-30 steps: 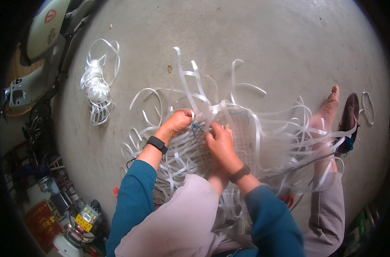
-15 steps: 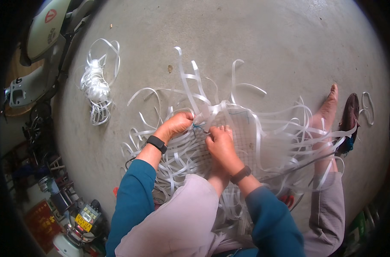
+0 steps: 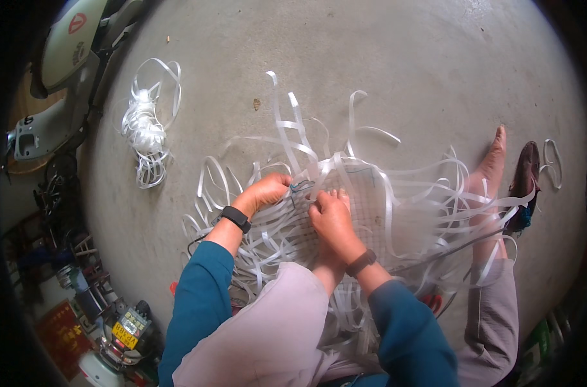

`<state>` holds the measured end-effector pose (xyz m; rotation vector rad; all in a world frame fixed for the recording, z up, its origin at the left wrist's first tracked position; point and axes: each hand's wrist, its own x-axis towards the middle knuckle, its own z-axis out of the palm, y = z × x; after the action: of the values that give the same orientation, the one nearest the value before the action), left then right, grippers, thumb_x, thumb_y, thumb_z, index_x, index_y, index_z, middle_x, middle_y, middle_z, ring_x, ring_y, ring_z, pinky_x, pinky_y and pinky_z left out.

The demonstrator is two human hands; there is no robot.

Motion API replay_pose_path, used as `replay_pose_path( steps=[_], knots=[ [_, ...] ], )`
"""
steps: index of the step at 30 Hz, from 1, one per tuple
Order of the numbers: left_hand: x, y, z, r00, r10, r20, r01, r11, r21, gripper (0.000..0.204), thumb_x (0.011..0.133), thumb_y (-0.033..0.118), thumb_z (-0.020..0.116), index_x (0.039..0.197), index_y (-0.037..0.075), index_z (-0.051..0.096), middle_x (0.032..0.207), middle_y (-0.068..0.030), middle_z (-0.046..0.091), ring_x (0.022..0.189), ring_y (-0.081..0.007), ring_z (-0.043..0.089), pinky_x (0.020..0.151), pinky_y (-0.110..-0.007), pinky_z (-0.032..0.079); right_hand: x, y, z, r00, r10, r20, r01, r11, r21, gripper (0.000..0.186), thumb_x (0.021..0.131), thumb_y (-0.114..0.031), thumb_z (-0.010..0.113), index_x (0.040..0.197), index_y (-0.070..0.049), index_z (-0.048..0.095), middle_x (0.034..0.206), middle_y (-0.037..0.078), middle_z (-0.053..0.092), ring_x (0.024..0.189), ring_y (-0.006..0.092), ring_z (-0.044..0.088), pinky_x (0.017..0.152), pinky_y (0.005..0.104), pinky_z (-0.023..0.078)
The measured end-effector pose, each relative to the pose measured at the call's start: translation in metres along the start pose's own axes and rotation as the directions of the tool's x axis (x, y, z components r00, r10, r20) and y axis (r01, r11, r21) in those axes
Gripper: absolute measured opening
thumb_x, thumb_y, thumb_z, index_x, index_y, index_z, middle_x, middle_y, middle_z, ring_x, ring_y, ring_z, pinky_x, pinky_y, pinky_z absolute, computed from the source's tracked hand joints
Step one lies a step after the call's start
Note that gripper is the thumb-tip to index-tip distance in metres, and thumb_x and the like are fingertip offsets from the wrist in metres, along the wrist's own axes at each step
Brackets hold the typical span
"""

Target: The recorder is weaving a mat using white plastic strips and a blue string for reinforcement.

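A partly woven mat (image 3: pixel 364 213) of white plastic straps spreads between my legs, with loose strap ends (image 3: pixel 254 238) curling around it and blue cord (image 3: pixel 301 186) near its upper middle. My left hand (image 3: pixel 271 189) is closed at the left of that cord; what its fingertips grip is unclear. Just right of and below the cord, my right hand (image 3: pixel 327 216) pinches a white strap. My bare toes (image 3: pixel 338 193) show behind the right hand on the mat.
A bundle of white strap (image 3: pixel 148 138) lies at left. My other bare foot (image 3: pixel 490 168) is at right, beside a dark shoe (image 3: pixel 526 174). A scooter (image 3: pixel 61 77), another vehicle (image 3: pixel 119 338) with a yellow plate and assorted clutter line the left edge. A red-handled object (image 3: pixel 432 303) lies by my right forearm.
My left hand has shifted slightly down and back, and the white strap ends above and left of it have moved. The right hand stays nearly in place.
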<state>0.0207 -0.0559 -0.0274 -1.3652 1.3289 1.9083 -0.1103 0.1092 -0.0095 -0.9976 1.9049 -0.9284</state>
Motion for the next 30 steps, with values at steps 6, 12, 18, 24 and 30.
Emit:
replay_pose_path(
  steps=[6, 12, 18, 24, 30],
  knots=[
    [-0.006, 0.000, -0.001, 0.999, 0.033, -0.022, -0.032, 0.997, 0.064, 0.023, 0.079, 0.009, 0.070, 0.100, -0.001, 0.070, 0.090, -0.0019, 0.069, 0.076, -0.0098, 0.060, 0.070, -0.026, 0.049, -0.002, 0.004, 0.013, 1.000, -0.018, 0.001, 0.018, 0.999, -0.036, 0.019, 0.081, -0.014, 0.058, 0.094, -0.004, 0.068, 0.086, 0.023, 0.067, 0.094, 0.0390, 0.062, 0.094, 0.0439, 0.042],
    [-0.004, -0.002, -0.001, 1.000, 0.030, 0.001, -0.030, 0.999, 0.023, 0.024, 0.079, 0.010, 0.070, 0.100, -0.002, 0.070, 0.091, -0.0028, 0.069, 0.077, -0.0096, 0.060, 0.071, -0.026, 0.049, -0.007, 0.010, 0.033, 0.998, -0.036, 0.052, 0.037, 0.999, -0.006, 0.021, 0.081, -0.016, 0.059, 0.096, -0.004, 0.067, 0.099, 0.030, 0.063, 0.109, 0.0485, 0.055, 0.107, 0.0462, 0.034],
    [-0.006, 0.003, 0.003, 1.000, 0.009, 0.000, -0.009, 1.000, -0.007, 0.025, 0.078, 0.009, 0.070, 0.100, -0.003, 0.070, 0.090, -0.0036, 0.069, 0.076, -0.0106, 0.061, 0.072, -0.025, 0.049, -0.002, 0.006, 0.031, 0.999, -0.002, 0.047, 0.003, 1.000, -0.009, 0.020, 0.085, -0.018, 0.059, 0.099, -0.008, 0.069, 0.093, 0.022, 0.068, 0.101, 0.0388, 0.062, 0.107, 0.0408, 0.033],
    [-0.011, 0.010, 0.007, 0.999, 0.019, -0.041, -0.018, 1.000, 0.017, 0.025, 0.076, 0.009, 0.070, 0.098, -0.004, 0.070, 0.088, -0.0044, 0.069, 0.075, -0.0111, 0.061, 0.069, -0.025, 0.049, 0.000, 0.011, 0.037, 0.998, 0.045, 0.048, -0.048, 0.998, 0.050, 0.018, 0.085, -0.021, 0.060, 0.095, -0.008, 0.067, 0.096, 0.022, 0.068, 0.102, 0.0396, 0.061, 0.108, 0.0422, 0.032],
    [-0.012, -0.004, 0.000, 0.996, 0.012, -0.087, -0.017, 0.998, -0.062, 0.025, 0.077, 0.008, 0.068, 0.098, -0.003, 0.069, 0.086, -0.0041, 0.068, 0.074, -0.0113, 0.062, 0.068, -0.026, 0.049, 0.001, -0.026, 0.016, 0.993, 0.060, 0.097, -0.037, 0.974, -0.225, 0.024, 0.084, -0.026, 0.061, 0.097, -0.007, 0.065, 0.108, 0.025, 0.064, 0.116, 0.0549, 0.048, 0.108, 0.0528, 0.031]
  ],
)
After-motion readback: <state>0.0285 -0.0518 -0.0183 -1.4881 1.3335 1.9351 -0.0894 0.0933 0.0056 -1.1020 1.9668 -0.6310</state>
